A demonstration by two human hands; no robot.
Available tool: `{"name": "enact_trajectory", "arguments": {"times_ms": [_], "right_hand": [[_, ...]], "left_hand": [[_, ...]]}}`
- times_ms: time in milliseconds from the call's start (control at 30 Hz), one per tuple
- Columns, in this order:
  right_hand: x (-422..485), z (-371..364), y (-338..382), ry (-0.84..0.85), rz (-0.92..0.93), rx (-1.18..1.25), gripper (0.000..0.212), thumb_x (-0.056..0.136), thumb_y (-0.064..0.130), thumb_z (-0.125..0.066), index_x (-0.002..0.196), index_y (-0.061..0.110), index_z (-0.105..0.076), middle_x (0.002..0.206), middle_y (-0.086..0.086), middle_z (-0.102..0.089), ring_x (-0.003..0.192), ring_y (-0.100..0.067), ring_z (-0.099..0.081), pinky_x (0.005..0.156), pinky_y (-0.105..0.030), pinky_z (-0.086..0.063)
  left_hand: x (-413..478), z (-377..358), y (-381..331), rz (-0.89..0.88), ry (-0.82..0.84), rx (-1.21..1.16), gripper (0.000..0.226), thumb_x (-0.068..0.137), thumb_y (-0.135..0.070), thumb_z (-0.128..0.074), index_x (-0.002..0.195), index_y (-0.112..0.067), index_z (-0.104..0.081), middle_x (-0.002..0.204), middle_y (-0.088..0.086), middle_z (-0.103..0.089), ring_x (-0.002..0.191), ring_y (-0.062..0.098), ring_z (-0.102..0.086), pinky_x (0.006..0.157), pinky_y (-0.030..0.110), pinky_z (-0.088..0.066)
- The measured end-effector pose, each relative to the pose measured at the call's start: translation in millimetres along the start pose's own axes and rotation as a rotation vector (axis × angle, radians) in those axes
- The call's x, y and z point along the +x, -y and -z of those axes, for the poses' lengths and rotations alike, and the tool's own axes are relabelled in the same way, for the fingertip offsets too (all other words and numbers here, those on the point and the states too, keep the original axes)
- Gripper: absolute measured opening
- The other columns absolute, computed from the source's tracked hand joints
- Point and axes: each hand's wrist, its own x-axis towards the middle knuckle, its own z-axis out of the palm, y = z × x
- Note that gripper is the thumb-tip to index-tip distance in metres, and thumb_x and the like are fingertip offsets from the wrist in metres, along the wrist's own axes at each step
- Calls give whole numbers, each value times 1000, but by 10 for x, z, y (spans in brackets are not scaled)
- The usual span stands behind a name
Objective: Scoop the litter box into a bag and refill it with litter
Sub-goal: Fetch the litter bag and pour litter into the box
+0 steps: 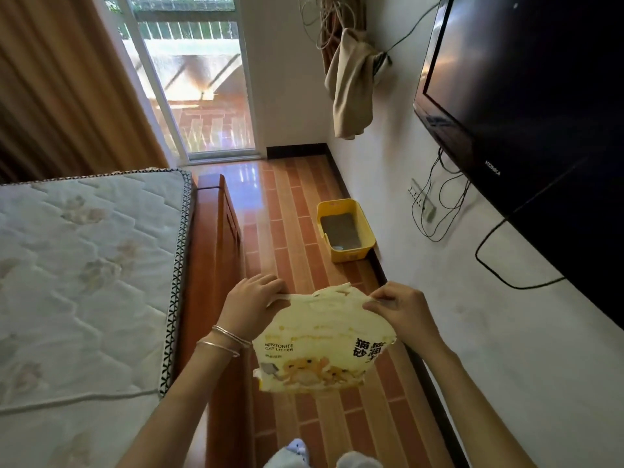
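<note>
In the lower middle of the frame, a person holds a pale yellow cat litter bag [320, 346] up off the floor. The left hand [251, 304] grips its top left corner with curled fingers; the right hand [400, 309] pinches the top right edge. Above them, at centre right, the yellow litter box [351, 256] sits on the brown tiled floor [290, 211] against the white wall, grey litter inside. A mattress [84, 265] fills the left side, and a dark television [526, 96] hangs at upper right.
</note>
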Motion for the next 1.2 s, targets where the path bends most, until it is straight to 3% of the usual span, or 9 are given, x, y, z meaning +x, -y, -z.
{"name": "enact_trajectory", "arguments": {"times_ms": [267,400,700,967,1100,1200], "right_hand": [[933,-302,-172,20,-23,-52,8,74,23,-77,76,18,-70,74,9,-64,72,-4,-60,66,-34,-53],[1539,-403,-311,29,-28,-55,8,74,22,-76,76,18,-70,74,10,-64,74,-3,-59,64,-28,-51],[3021,-462,-539,33,-68,-30,8,76,23,-75,79,18,-70,77,11,-66,76,-1,-60,65,-14,-47],[3925,-610,-723,47,-131,-3,9,75,20,-75,80,14,-72,83,5,-69,78,-4,-62,71,-30,-54],[4276,-783,-779,11,-208,2,8,76,21,-74,81,15,-72,82,7,-67,78,-3,-61,70,-29,-54],[4580,-960,-775,-41,-264,16,7,76,21,-75,79,15,-71,79,9,-66,76,-1,-61,68,-25,-52]], "left_hand": [[757,-274,711,6,47,-14,21,67,-24,-81,74,-22,-61,72,-10,-60,67,17,-61,55,28,-40],[1233,-468,1038,14,53,-16,12,68,-33,-69,71,-25,-60,69,-13,-59,64,14,-59,52,26,-40],[2509,-803,1748,81,128,-25,24,64,-22,-83,72,-23,-61,71,-13,-61,65,15,-60,58,25,-41],[3364,-1105,2365,65,201,-68,14,71,-23,-76,75,-22,-62,73,-9,-60,69,18,-59,57,33,-47],[3738,-1289,2747,6,240,-97,10,69,-32,-64,72,-24,-60,70,-10,-59,66,19,-59,54,32,-45],[4037,-1380,3069,-43,280,-123,10,69,-30,-67,72,-23,-60,71,-9,-59,65,20,-60,54,27,-39]]}}
